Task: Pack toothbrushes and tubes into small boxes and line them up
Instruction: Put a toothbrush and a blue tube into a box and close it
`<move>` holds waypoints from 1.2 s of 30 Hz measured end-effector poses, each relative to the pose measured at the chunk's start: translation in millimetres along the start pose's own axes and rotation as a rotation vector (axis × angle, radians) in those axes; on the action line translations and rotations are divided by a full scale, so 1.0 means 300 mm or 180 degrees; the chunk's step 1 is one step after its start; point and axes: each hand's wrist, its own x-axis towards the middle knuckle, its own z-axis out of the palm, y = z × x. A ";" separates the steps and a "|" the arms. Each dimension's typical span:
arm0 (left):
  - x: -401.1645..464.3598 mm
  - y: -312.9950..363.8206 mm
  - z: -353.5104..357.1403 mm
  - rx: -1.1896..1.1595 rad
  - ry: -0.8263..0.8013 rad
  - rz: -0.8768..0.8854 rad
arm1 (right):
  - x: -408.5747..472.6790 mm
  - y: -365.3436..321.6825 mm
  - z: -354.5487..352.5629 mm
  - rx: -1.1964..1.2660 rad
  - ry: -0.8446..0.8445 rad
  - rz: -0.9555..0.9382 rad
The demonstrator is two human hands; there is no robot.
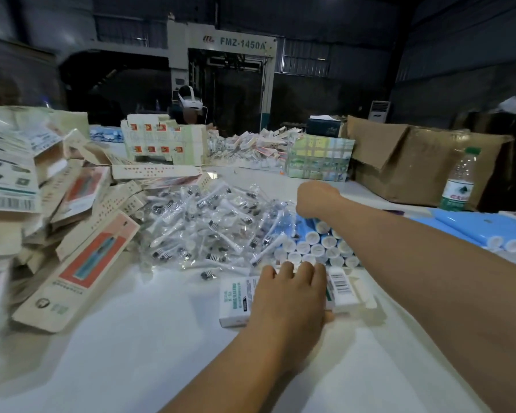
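While boxed, under left hand [289, 293]

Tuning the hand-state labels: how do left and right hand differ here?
The left hand lies near the table edge with fingers straight, pressing flat on the small white boxes; the right hand is farther out, curled, reaching into the blue tubes. The left hand shows its back and all its fingers; the right hand's fingertips are hidden among the tubes, so whether it grips one is unclear. Both are bare, over the white table.
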 end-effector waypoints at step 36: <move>0.011 0.021 0.027 0.0242 0.0118 -0.0275 | -0.636 0.289 0.206 0.5815 0.1724 0.1231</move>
